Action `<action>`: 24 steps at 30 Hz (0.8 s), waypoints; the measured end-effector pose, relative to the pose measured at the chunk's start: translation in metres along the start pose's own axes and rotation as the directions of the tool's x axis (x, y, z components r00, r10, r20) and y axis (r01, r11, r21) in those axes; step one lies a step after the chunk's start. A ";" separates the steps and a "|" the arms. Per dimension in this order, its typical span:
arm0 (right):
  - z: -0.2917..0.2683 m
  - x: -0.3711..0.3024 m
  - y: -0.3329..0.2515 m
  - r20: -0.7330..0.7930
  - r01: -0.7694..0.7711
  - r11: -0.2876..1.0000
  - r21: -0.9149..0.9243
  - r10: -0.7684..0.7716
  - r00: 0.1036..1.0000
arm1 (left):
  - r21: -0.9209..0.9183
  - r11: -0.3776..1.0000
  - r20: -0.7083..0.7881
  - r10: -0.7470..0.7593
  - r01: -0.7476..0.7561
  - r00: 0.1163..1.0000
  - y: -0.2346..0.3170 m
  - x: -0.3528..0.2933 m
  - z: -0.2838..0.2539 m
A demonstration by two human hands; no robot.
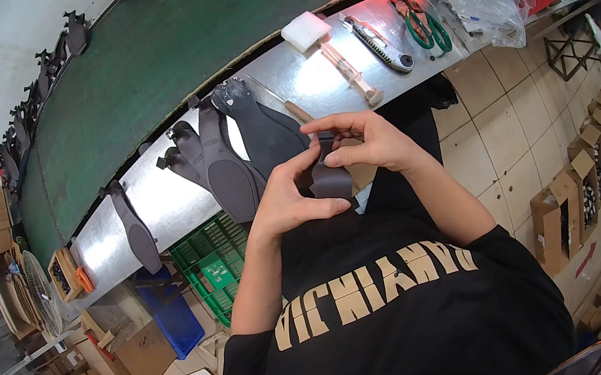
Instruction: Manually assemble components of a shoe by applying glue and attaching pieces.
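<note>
My left hand (289, 204) and my right hand (371, 145) come together in front of my chest around a dark grey, curved strap-like piece (332, 180). The left thumb and fingers grip it from one side. On the other side, my right thumb and fingers pinch its upper edge. Just beyond the hands, several dark paddle-shaped pieces (231, 179) lie overlapping on the metal ledge (164, 182), beside a black sole-shaped piece (258, 123). One more dark piece (138, 234) lies apart to the left. A wooden-handled awl (297, 112) points away from my fingers.
A green conveyor belt (200, 17) runs behind the ledge. Along the ledge are a white foam block (305, 31), a utility knife (382, 48), green-handled scissors (429, 31) and a clear plastic bag (494, 2). Below stands a green crate (211, 270); cartons (557, 224) line the right floor.
</note>
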State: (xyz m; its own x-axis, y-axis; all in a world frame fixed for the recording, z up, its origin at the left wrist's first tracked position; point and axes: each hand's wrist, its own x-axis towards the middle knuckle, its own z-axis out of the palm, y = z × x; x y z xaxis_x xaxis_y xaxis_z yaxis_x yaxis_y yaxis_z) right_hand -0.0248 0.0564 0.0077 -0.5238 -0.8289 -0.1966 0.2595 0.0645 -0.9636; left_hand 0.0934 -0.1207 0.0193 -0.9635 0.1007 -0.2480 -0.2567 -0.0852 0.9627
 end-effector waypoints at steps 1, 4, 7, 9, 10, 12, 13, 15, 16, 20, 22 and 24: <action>0.000 -0.001 0.001 0.002 -0.001 1.000 -0.001 0.001 1.000 | 0.046 0.999 -0.027 0.009 -0.008 1.000 -0.002 0.000 0.001; 0.000 -0.003 0.006 -0.067 0.136 0.991 0.008 -0.135 0.989 | 0.235 0.972 -0.040 0.015 -0.005 0.999 0.005 0.000 0.004; -0.001 -0.007 0.009 -0.088 0.108 0.994 -0.006 -0.108 0.990 | 0.408 0.904 -0.074 0.169 -0.124 0.983 0.010 0.002 0.011; 0.000 -0.008 0.006 -0.062 0.067 0.994 0.082 -0.062 0.996 | 0.377 0.916 -0.063 0.175 -0.139 0.983 0.009 0.002 0.010; -0.001 -0.009 0.006 -0.062 0.065 0.994 0.084 -0.060 0.996 | 0.346 0.925 -0.049 0.183 -0.155 0.982 0.009 0.002 0.009; -0.004 -0.011 0.006 -0.048 0.033 0.998 0.047 -0.031 0.998 | 0.238 0.965 -0.008 0.111 -0.106 0.994 0.007 0.002 0.004; -0.004 -0.012 0.005 -0.050 0.034 0.998 0.048 -0.032 0.998 | 0.131 0.990 0.041 0.045 -0.050 0.998 0.006 0.002 0.002; -0.001 -0.012 0.004 -0.065 0.033 0.999 0.043 -0.030 0.997 | 0.024 0.999 0.063 0.036 -0.038 0.997 0.000 0.003 0.000; 0.000 -0.012 0.004 -0.068 0.034 0.998 0.045 -0.031 0.997 | -0.083 0.996 0.084 0.030 -0.023 0.996 -0.003 0.004 -0.001; 0.012 -0.010 0.008 -0.120 0.076 0.988 0.136 -0.060 0.991 | -0.175 0.985 0.152 0.030 -0.003 0.988 -0.013 0.008 -0.010; 0.020 -0.010 0.008 -0.148 0.076 0.981 0.177 -0.050 0.988 | -0.277 0.961 0.172 0.023 0.026 0.985 -0.019 0.008 -0.013; 0.026 -0.009 0.003 -0.176 0.017 0.968 0.251 0.028 0.984 | -0.302 0.953 0.169 0.022 0.031 0.985 -0.022 0.009 -0.013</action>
State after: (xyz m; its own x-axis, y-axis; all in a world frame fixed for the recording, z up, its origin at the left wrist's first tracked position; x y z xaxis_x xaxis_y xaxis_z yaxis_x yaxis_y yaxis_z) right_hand 0.0021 0.0493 0.0111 -0.6509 -0.7159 -0.2525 0.4457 -0.0912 -0.8905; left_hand 0.0898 -0.1307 -0.0052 -0.9423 0.2648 -0.2051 -0.2969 -0.3773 0.8772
